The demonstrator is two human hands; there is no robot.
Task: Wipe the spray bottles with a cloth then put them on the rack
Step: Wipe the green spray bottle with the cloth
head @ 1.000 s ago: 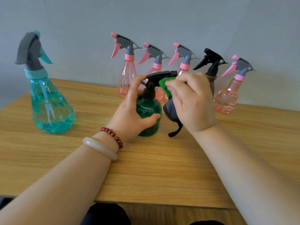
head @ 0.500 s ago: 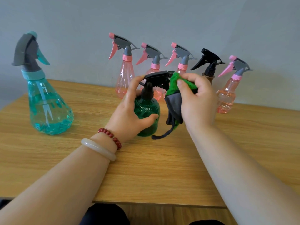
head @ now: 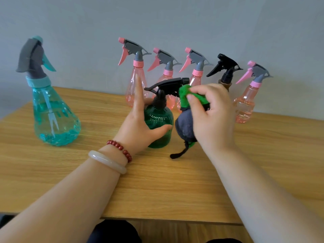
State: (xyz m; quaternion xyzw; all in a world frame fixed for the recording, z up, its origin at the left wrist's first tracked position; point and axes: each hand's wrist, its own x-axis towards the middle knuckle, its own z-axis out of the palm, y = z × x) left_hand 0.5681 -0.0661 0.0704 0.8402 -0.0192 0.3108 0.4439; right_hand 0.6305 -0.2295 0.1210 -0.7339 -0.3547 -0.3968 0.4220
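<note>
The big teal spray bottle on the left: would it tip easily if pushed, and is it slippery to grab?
Probably stable: the teal spray bottle has a wide base narrowing upward. Its glossy plastic may be slick, though the faceted sides should help grip.

A light wood-grain counter (head: 157, 190) runs back to a plain grey wall (head: 175, 18). A red bead bracelet (head: 121, 149) and a pale smooth bangle (head: 107, 161) are worn just beside each other. Dark clothing (head: 114, 232) shows below the counter's near edge.
</note>
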